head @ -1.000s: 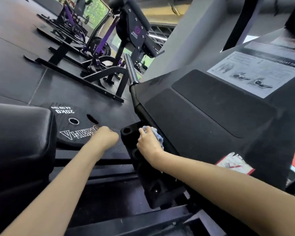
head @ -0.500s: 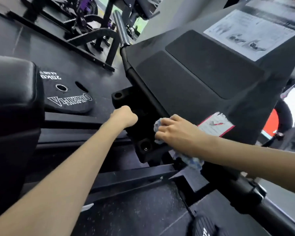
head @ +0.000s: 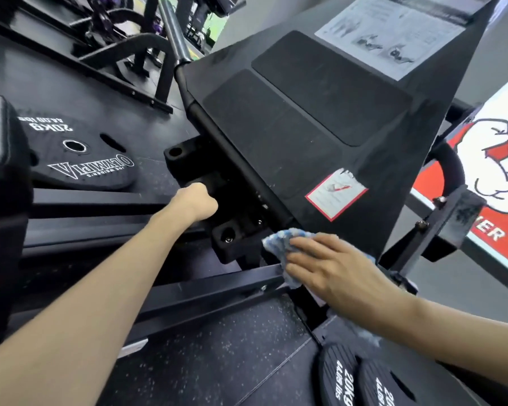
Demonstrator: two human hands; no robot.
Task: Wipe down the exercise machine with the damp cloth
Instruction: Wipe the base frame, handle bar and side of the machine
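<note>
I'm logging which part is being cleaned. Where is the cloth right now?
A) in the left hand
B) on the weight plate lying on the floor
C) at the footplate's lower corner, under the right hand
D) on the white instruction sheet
C: the right hand presses the blue-and-white cloth at the footplate's lower corner.

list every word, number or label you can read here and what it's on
"20KG" and "44.00 lbs", upside down: weight plate on the floor.
"OLYMPIA", upside down, with a smaller line under it too small to read: same plate.
"20KG" and "44.00 lbs": upright weight plates.
"ER", end of a cut-off word: red and white banner.
Instruction sheet on the footplate: too blurred to read.
Red-bordered sticker: torn, unreadable.
</note>
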